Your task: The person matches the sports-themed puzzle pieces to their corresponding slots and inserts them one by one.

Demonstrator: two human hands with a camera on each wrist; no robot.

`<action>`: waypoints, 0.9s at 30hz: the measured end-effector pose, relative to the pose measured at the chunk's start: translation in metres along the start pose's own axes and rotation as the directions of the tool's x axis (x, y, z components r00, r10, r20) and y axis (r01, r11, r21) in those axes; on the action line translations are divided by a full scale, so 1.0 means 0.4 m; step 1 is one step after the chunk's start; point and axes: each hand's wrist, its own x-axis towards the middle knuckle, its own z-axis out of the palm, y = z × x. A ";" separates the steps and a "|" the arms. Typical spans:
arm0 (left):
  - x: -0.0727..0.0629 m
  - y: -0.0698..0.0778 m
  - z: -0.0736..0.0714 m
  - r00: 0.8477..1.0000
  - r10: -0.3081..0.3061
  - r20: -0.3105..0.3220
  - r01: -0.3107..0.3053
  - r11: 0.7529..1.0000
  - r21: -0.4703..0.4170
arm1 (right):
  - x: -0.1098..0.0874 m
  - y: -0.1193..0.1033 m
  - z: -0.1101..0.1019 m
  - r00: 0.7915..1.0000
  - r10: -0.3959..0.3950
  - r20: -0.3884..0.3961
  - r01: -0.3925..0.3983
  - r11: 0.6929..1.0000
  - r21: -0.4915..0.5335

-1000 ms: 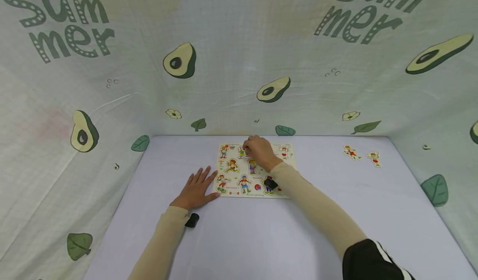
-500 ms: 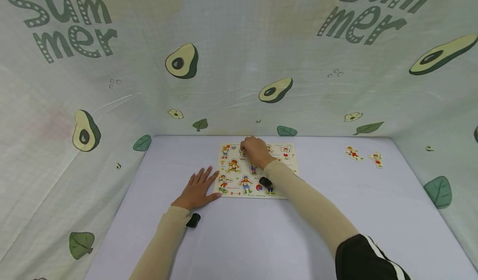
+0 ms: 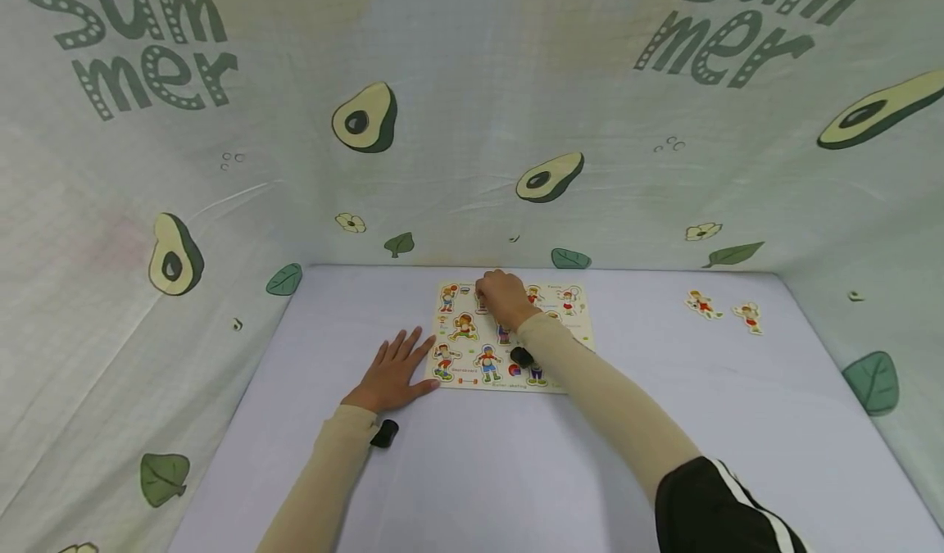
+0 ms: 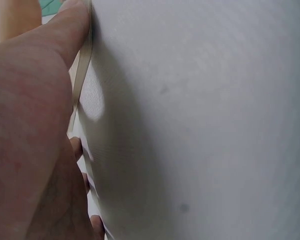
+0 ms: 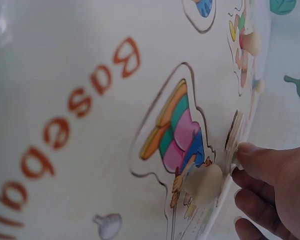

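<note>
A pale knobbed puzzle board [image 3: 435, 383] with printed sports figures lies at the back middle of the table. My right hand [image 3: 507, 297] is over the board's far edge, and its thumb and fingers pinch a puzzle piece [image 5: 233, 132]. In the right wrist view that piece is seen edge-on and slightly tilted at its slot; most of it is hidden. Beside it, a baseball figure piece [image 5: 182, 135] with a wooden knob [image 5: 205, 184] sits in the board. My left hand [image 3: 388, 377] lies flat with spread fingers at the board's left edge, its thumb touching the near-left corner.
Two loose figure pieces, a running one [image 3: 704, 304] and a standing one [image 3: 749, 318], lie at the back right of the white table [image 3: 472, 471]. A printed cloth [image 3: 457, 225] hangs behind and on both sides.
My right hand has shifted a little left along the board's far edge, covering a figure that was visible. It then holds still. The left hand stays in place; the view drifts slightly.
</note>
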 end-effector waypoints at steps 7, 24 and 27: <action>0.007 -0.008 0.006 1.000 0.009 0.005 -0.009 1.000 0.002 | 0.003 -0.005 0.007 1.000 0.005 -0.005 -0.005 1.000 0.009; 0.004 0.002 0.001 1.000 0.017 0.008 -0.017 1.000 0.015 | -0.046 0.023 -0.041 1.000 0.028 -0.012 -0.028 0.999 0.045; 0.000 -0.002 0.003 1.000 0.023 0.002 -0.023 1.000 0.010 | -0.070 0.039 -0.060 0.998 0.045 -0.046 -0.042 0.997 0.069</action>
